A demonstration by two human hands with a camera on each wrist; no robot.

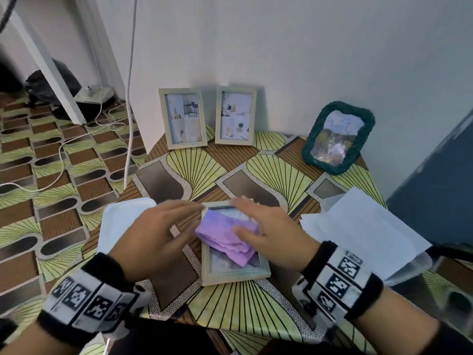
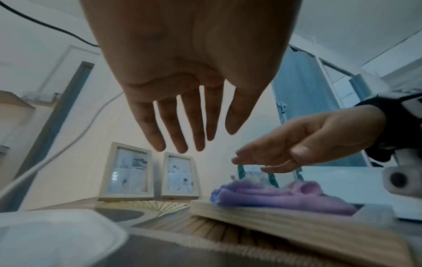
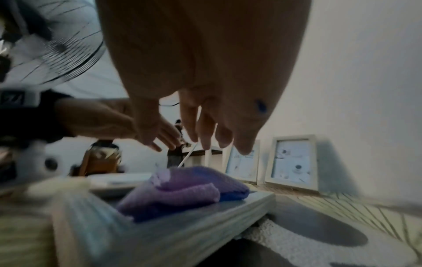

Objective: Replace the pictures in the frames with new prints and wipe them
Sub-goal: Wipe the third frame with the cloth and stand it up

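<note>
On the near frame lies our crumpled purple cloth; our left hand and right hand hover above, fingers straight.

Near frame – pale wood, visible grain, matt. Purple cloth – soft knit. Far-right green frame: woven rim, glossy front. Tablecloth smooth.

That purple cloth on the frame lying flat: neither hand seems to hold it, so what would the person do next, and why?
Probably lower the right hand onto the purple cloth and grip it to wipe. The cloth lies bunched on the glass of the flat frame, both hands hover open above it, and the left hand is beside the frame's edge, placed to steady it.
</note>
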